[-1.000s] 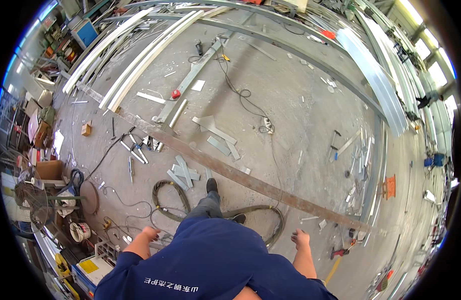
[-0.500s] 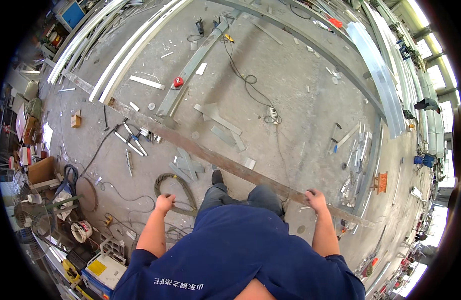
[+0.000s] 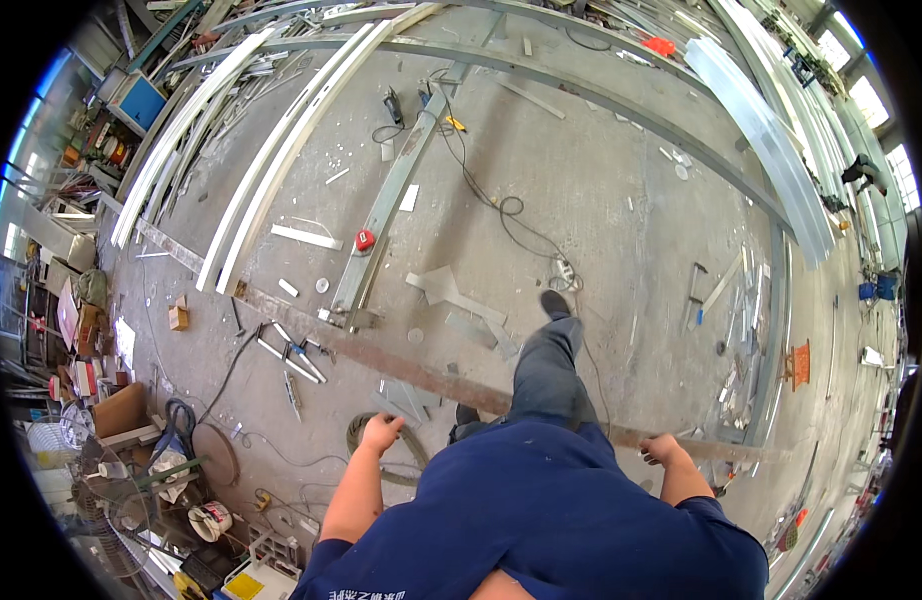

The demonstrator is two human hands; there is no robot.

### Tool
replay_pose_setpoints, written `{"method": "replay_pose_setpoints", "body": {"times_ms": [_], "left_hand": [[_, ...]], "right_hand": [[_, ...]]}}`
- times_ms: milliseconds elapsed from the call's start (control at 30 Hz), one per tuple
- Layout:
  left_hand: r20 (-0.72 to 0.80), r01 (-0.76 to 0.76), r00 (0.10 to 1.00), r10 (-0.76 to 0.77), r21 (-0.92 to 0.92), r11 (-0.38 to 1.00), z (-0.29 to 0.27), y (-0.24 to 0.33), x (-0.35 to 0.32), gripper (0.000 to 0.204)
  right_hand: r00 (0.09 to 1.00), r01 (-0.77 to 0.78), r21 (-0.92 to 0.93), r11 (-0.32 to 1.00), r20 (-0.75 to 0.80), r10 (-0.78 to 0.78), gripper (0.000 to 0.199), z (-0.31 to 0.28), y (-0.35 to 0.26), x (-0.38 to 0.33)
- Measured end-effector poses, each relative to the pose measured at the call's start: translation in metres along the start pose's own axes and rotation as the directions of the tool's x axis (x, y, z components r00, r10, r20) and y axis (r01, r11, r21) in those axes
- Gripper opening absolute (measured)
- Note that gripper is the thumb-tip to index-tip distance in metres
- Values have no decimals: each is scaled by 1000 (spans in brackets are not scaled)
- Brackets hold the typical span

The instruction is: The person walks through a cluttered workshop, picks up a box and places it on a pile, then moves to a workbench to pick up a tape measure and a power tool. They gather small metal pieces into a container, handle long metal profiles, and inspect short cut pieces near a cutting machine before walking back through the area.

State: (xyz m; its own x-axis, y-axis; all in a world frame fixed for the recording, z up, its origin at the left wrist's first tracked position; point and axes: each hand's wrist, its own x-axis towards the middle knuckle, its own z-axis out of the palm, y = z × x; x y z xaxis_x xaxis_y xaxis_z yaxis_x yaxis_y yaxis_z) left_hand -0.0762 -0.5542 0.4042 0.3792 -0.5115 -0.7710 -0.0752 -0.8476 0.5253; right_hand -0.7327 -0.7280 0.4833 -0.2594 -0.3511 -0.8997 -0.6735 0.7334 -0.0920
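Observation:
My left hand (image 3: 383, 433) hangs in the air with its fingers loosely curled and nothing seen in it. Below it on the floor lies a dark coiled hose (image 3: 418, 452). On the other side, my right hand (image 3: 662, 450) is also curled and empty, near the right part of a long rusty steel beam (image 3: 421, 370). That beam runs across the floor in front of my body. One leg (image 3: 551, 375) reaches over it, its shoe (image 3: 556, 305) beyond the beam; the other shoe (image 3: 467, 413) is on the near side.
Ahead, a steel frame member (image 3: 391, 195) carries a red tape measure (image 3: 365, 240). A cable leads to a white power strip (image 3: 563, 270). Long white profiles (image 3: 281, 150) lie at left, metal sheets (image 3: 766, 150) at right. An orange rack (image 3: 801, 365) and a white bucket (image 3: 210, 520) stand aside.
One leg has swung forward over the rusty beam. Both arms have shifted right and down in the picture, and the view has moved with my body.

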Motion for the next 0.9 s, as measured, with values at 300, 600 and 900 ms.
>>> {"method": "replay_pose_setpoints", "body": {"times_ms": [300, 600, 900], "left_hand": [[-270, 418, 852, -449, -166, 893, 10, 67, 10, 28], [-327, 238, 837, -439, -505, 830, -14, 243, -14, 32], [-122, 649, 735, -667, -161, 744, 18, 253, -28, 36]], "right_hand": [[837, 482, -341, 807, -93, -539, 31, -105, -296, 161], [902, 381, 325, 865, 74, -425, 33, -178, -476, 206], [967, 112, 340, 934, 179, -181, 35, -186, -412, 245]]}}
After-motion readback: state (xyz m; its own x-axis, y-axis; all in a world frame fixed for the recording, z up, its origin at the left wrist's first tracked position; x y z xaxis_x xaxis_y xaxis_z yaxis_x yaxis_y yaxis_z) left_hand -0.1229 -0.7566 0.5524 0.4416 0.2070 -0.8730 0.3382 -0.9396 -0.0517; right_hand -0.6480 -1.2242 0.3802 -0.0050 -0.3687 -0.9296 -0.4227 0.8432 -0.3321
